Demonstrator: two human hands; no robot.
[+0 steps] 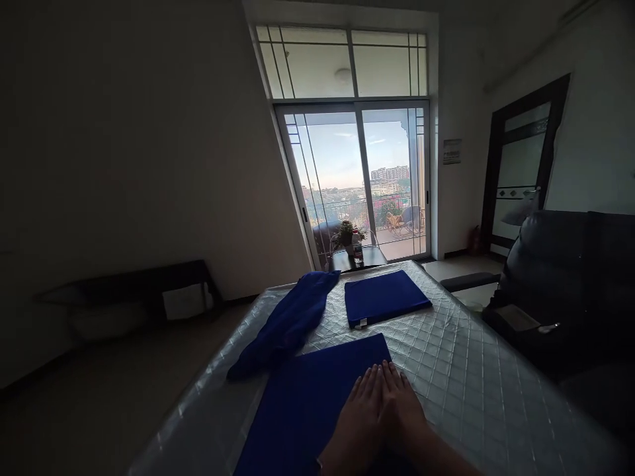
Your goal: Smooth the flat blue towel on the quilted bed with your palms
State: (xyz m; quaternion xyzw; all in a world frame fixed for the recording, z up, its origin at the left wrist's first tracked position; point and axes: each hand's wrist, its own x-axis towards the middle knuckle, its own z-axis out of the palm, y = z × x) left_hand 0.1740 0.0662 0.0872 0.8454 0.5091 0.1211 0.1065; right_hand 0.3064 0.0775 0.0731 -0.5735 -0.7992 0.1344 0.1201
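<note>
On my feed, the flat blue cloth runs off the bottom of the frame, so I cannot see its near edge. It lies under both hands and spreads mostly to their left, while its right edge disappears beneath them. The left hand and right hand rest palm down, side by side and touching, fingers straight and pointing forward; neither is closed on anything. Their palms are hidden from me, and something dark at the left wrist is too cropped to name. The crumpled blue cloth meets the flat one at its far left; I cannot tell which overlaps. Farther ahead, apart from both, I see the folded blue cloth with a white label. All three lie on a silver quilted cover. Beyond stands a small table with a bottle; the black chair at right sinks into shadow.
</note>
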